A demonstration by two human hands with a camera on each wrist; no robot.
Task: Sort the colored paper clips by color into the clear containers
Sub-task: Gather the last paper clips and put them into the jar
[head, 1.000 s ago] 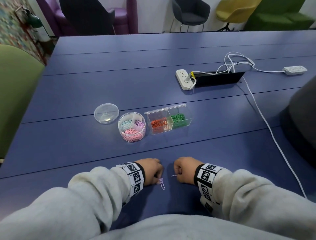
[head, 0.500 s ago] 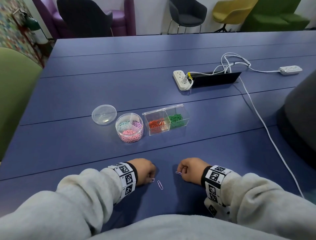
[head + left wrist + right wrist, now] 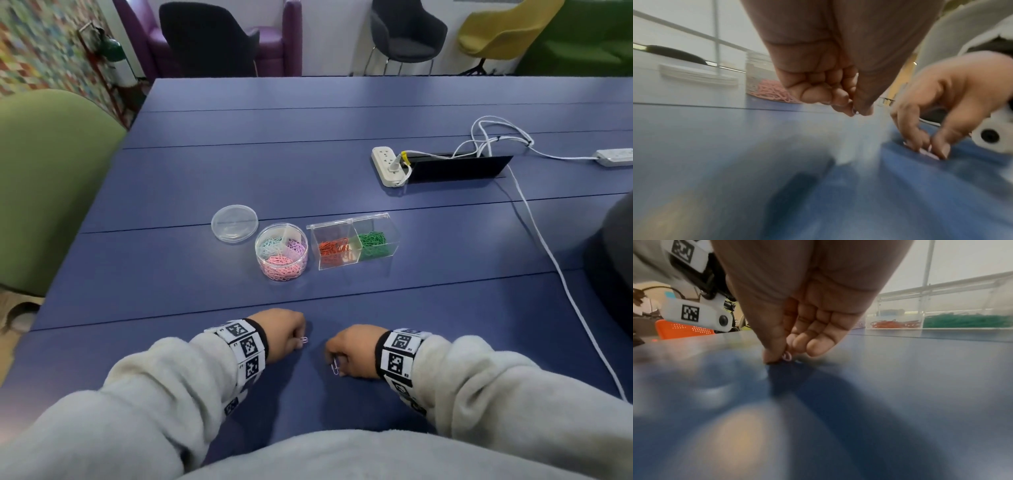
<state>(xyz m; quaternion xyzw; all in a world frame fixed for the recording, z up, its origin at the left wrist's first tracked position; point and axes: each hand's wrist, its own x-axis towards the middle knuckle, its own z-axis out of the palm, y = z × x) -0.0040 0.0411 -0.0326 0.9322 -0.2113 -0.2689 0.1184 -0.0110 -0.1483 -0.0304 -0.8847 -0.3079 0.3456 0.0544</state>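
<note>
Low in the frame, the left hand (image 3: 286, 331) is pinching one purple paper clip (image 3: 304, 340), the right hand (image 3: 352, 350) another purple clip (image 3: 336, 368) — best lifting cleanly, then dropping both in the round container (image 3: 281, 256)'s purple section.

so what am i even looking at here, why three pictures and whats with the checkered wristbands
A person sorts paper clips; no robot. One camera sits on the head, one on each wrist, so the two blurry pictures look along each hand. The bands carry printed markers. On the blue table stand a round tub of pastel clips, its lid beside it, and a clear box with orange and green clips. The left hand pinches a purple clip; the right hand pinches another clip at the tabletop.
</note>
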